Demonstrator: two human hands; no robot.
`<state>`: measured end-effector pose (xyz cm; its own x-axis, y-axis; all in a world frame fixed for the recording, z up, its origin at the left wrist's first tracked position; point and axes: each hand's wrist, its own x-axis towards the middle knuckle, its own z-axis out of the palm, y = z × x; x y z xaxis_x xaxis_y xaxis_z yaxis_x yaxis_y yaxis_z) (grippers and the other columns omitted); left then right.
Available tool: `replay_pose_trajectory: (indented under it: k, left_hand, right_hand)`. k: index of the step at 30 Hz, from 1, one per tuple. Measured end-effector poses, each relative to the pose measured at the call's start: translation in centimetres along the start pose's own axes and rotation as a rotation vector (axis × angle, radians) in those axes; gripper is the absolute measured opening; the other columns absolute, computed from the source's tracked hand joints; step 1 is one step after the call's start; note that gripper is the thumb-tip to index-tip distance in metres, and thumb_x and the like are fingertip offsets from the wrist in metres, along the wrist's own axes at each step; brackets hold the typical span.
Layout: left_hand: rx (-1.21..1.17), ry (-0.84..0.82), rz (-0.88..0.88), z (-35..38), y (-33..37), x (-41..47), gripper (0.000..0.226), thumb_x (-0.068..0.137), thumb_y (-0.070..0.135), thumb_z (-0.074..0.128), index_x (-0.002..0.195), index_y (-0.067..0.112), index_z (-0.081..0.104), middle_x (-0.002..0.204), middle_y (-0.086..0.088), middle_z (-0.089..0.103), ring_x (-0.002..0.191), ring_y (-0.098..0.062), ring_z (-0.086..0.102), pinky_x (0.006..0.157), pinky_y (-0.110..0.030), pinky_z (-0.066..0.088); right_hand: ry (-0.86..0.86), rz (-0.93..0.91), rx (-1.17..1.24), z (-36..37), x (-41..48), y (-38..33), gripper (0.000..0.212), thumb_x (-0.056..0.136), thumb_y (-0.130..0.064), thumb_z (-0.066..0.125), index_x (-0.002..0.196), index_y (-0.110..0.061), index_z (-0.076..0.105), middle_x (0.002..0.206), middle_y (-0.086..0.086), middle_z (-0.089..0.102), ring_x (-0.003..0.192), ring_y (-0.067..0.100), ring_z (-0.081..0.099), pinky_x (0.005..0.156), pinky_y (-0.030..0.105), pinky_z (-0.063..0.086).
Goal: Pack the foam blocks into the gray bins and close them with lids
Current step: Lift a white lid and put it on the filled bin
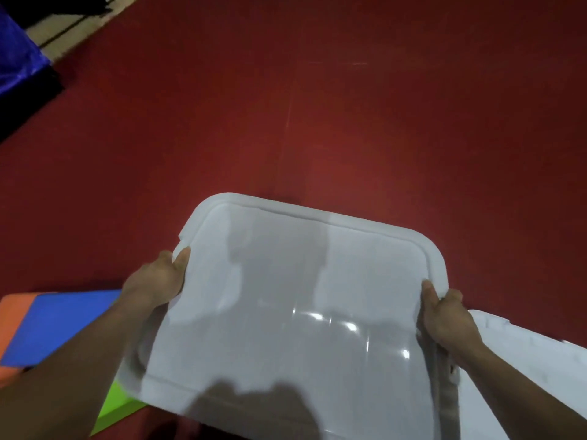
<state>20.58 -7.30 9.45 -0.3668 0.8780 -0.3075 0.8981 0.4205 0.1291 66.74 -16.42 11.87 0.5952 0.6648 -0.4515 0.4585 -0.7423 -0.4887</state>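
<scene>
Lid (295, 312): recorded in the head view, held above the red floor (317, 106), low and centre in the picture, far edge tilted slightly to the left. Its near edge is cut off by the bottom of the frame, and a dark shadow lies across that part. Glare spots are noted on its right half.

Left hand (155, 277): the lid's left edge is gripped, thumb laid on top near the far corner. The fingers are hidden beneath the lid.

Right hand (444, 315): the lid's right edge is gripped, thumb on top and fingers curled round the rim.

A gray strip (444, 392) is seen just under the lid's right edge. Whether it belongs to a bin cannot be told, and anything below the lid is hidden.

Foam blocks are noted on the floor at lower left, all partly covered by the left forearm or the lid: an orange block (16, 312), a blue block (63, 325) and a green block (117, 404).

A second lid (524, 360) lies at lower right, cut off by the frame edge.

A blue sheet (19, 52) is seen at upper left, blurred.
</scene>
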Motion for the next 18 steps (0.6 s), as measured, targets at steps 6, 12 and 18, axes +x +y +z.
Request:
replay_pose_trajectory:
  k: [6,12,18]
  left_hand:
    - [-0.135,0.001,-0.036,0.6,0.0,0.8,0.08,0.097,0.066,0.019,0.126,-0.001,0.051,0.132,-0.033,0.052,0.124,-0.049,0.047,0.106,-0.053,0.037]
    - [-0.273,-0.017,-0.068,0.0,0.9,0.7,0.079,0.091,0.073,0.036,0.131,0.006,0.05,0.147,-0.025,0.04,0.135,-0.044,0.037,0.111,-0.057,0.029]
    - [-0.512,-0.041,-0.142,0.2,0.5,1.2,0.085,0.082,0.076,0.051,0.137,0.011,0.046,0.133,-0.018,0.058,0.119,-0.041,0.056,0.102,-0.046,0.044]
  right_hand:
    - [-0.005,0.046,0.092,0.9,0.8,0.2,0.061,0.102,-0.048,0.033,0.131,0.005,0.029,0.124,0.03,0.055,0.116,0.045,0.054,0.088,0.043,0.04]
    - [0.057,0.063,0.114,1.7,0.3,0.5,0.067,0.098,-0.059,0.028,0.133,-0.002,0.031,0.128,0.026,0.055,0.118,0.046,0.052,0.094,0.05,0.042]
    - [0.125,0.058,-0.009,2.1,0.8,0.7,0.074,0.095,-0.067,0.024,0.132,-0.004,0.034,0.135,0.024,0.05,0.123,0.047,0.047,0.098,0.055,0.04]
